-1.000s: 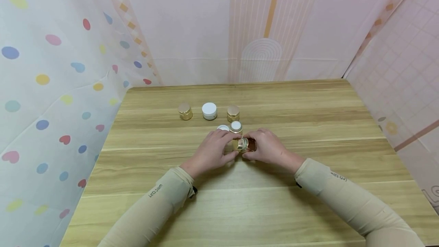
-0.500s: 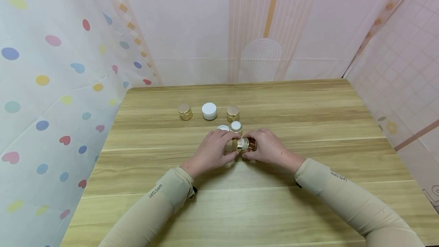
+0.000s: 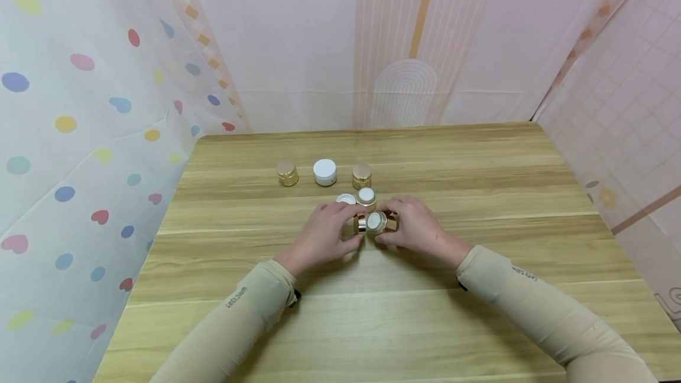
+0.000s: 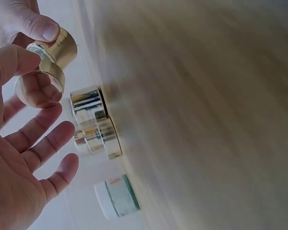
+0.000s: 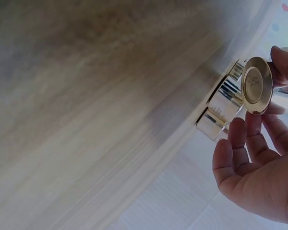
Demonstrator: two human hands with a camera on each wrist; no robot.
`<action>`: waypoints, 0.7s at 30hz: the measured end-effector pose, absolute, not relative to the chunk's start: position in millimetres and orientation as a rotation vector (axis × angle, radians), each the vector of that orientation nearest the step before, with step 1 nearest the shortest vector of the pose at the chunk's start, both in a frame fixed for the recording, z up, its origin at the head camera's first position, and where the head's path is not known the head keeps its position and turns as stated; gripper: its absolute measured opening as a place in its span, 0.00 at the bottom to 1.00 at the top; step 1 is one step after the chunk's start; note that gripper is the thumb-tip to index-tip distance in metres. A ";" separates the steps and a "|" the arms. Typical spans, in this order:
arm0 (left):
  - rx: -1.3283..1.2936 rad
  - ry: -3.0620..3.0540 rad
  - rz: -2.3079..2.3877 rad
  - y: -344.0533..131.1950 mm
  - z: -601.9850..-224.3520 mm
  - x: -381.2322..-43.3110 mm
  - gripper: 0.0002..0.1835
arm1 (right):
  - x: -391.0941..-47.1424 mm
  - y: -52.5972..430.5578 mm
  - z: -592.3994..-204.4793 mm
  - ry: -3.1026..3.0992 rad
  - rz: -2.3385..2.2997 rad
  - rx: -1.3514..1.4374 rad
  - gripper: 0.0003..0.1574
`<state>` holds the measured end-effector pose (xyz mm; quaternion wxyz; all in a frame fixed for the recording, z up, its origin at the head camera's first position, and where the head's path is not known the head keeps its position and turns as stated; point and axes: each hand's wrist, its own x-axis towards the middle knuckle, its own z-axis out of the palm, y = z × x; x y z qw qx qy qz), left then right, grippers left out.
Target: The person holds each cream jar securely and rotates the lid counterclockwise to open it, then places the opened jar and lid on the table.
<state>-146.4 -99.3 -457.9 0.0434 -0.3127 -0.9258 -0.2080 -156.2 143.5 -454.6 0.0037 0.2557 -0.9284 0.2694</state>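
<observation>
In the head view my left hand (image 3: 327, 232) pinches a gold jar lid (image 3: 361, 225) by its sides. My right hand (image 3: 415, 223) grips a small gold cosmetic jar (image 3: 376, 223), tilted so that its white top shows. Lid and jar are side by side, close over the table. The left wrist view shows the shiny face of the lid (image 4: 36, 91) between thumb and fingers, with the jar (image 4: 63, 48) just beyond it. In the right wrist view the round base of the jar (image 5: 256, 86) faces the camera.
Behind the hands stand a gold jar with a white top (image 3: 366, 197) and an upturned white-lined lid (image 3: 346, 198). Farther back are a gold jar (image 3: 287, 173), a white jar (image 3: 325, 172) and another gold jar (image 3: 362, 177) on the wooden table (image 3: 452, 324).
The lid has come off the jar and moved slightly left with my left hand. The jar has tilted, its white top now facing upward toward the head camera.
</observation>
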 end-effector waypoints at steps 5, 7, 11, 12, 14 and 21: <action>-0.881 -2.890 -0.629 -104.4 -458.7 -148.9 0.25 | -161.5 142.5 -456.3 -2.943 0.883 0.736 0.31; -0.821 -2.942 -0.628 -105.1 -458.4 -149.8 0.25 | -163.3 140.6 -456.1 -2.961 0.917 0.713 0.30; -0.723 -3.011 -0.604 -106.1 -458.5 -150.2 0.23 | -166.6 135.7 -456.3 -3.022 0.964 0.668 0.30; -0.699 -3.030 -0.596 -106.2 -458.9 -150.1 0.23 | -167.2 134.3 -456.3 -3.037 0.975 0.656 0.30; -0.656 -3.066 -0.581 -106.2 -460.0 -150.3 0.22 | -168.2 131.9 -457.2 -3.057 0.994 0.638 0.30; -0.562 -3.125 -0.493 -105.1 -463.5 -151.4 0.22 | -168.4 125.2 -459.8 -3.049 1.022 0.625 0.29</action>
